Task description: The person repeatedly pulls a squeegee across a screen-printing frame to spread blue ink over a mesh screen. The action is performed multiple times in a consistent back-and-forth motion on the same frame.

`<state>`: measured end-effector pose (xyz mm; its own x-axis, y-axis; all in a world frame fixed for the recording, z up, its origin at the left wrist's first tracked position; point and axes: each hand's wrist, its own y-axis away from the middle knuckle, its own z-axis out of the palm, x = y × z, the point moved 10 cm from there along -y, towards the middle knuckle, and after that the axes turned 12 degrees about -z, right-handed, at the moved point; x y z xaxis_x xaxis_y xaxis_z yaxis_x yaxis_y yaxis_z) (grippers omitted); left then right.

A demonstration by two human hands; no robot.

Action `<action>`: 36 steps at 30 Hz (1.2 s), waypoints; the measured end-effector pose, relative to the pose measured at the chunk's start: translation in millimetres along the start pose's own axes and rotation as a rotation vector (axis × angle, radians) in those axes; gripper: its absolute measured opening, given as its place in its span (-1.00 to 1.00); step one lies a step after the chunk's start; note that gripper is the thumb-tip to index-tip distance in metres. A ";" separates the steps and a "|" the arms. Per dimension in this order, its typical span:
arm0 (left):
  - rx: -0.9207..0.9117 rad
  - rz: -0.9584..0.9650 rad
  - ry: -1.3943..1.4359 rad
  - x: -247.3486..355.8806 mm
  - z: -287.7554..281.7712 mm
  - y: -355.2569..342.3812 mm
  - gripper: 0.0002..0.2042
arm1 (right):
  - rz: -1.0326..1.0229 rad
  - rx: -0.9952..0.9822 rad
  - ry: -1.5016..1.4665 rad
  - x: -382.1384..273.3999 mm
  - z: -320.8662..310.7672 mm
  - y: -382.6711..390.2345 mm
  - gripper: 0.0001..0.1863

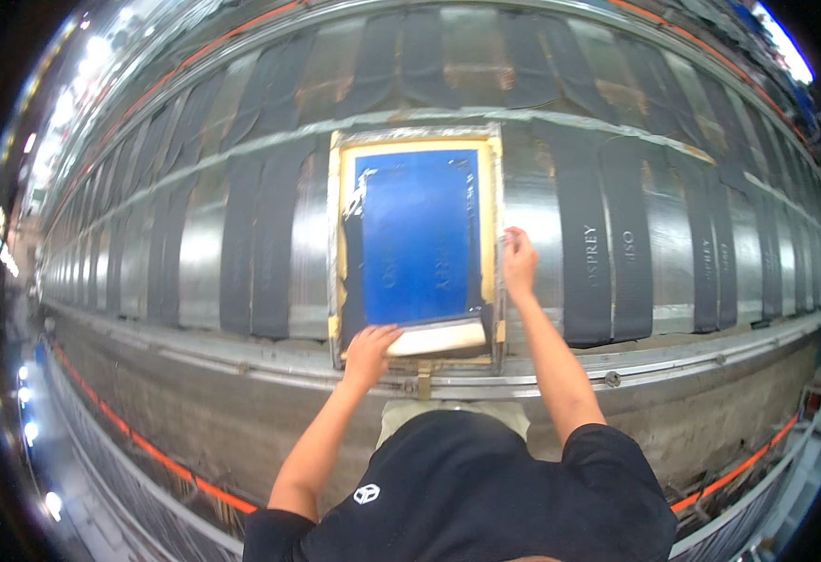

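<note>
A screen printing frame [497, 197] with a blue mesh panel [415, 225], yellow border and dark ink patches sits in the centre. My left hand [369, 354] is closed on a pale squeegee [439, 337], which lies across the lower part of the screen. My right hand [520, 258] is beside the frame's right side, fingers curled together at or close to its edge; what they hold, if anything, is too small to make out.
A long metal printing table [534, 225] runs left and right, carrying rows of dark printed fabric strips [584, 281] on both sides and beyond the frame. A metal rail [570, 372] follows the near edge. Orange lines [162, 457] and grey railings show at the curved lower sides.
</note>
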<state>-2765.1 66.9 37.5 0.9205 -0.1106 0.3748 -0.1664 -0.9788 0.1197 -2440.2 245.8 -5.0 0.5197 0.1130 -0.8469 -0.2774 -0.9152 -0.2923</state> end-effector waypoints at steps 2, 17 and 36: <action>0.017 -0.004 0.027 -1.1 -9.3 0.4 -0.40 | 0.049 -0.028 0.006 -0.9 4.6 9.6 -0.73; 0.204 0.101 -0.053 -22.0 -13.6 27.5 -0.48 | -0.001 0.005 0.162 16.2 14.0 6.8 -0.70; -0.061 -0.067 0.081 -76.5 -71.4 -322.9 -0.62 | -0.358 -0.859 0.567 -97.0 158.6 -114.0 -0.58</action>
<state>-2807.0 403.6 35.9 0.8992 -0.0291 0.4365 -0.1294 -0.9708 0.2020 -2587.1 400.4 40.1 0.8162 0.4332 -0.3822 0.5068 -0.8546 0.1136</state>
